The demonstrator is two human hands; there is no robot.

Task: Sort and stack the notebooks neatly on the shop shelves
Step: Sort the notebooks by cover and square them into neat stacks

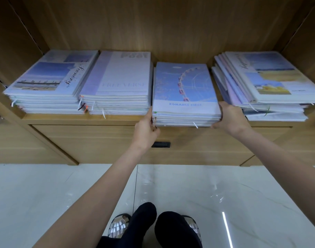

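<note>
Where hands (146, 130) (230, 119) grip, cover (185, 86) reads "ROMANCE FIRST".

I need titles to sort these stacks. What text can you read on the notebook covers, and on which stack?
"ROMANCE FIRST": blue ferris-wheel notebook stack, gripped by left hand and right hand.
"Scenery": far-left blue seaside-photo stack.
"FREE VERSE", faint: pale lilac stack; its top heading is unreadable.
Messy right-end stack with yellow-field cover: script title too blurred.
</note>
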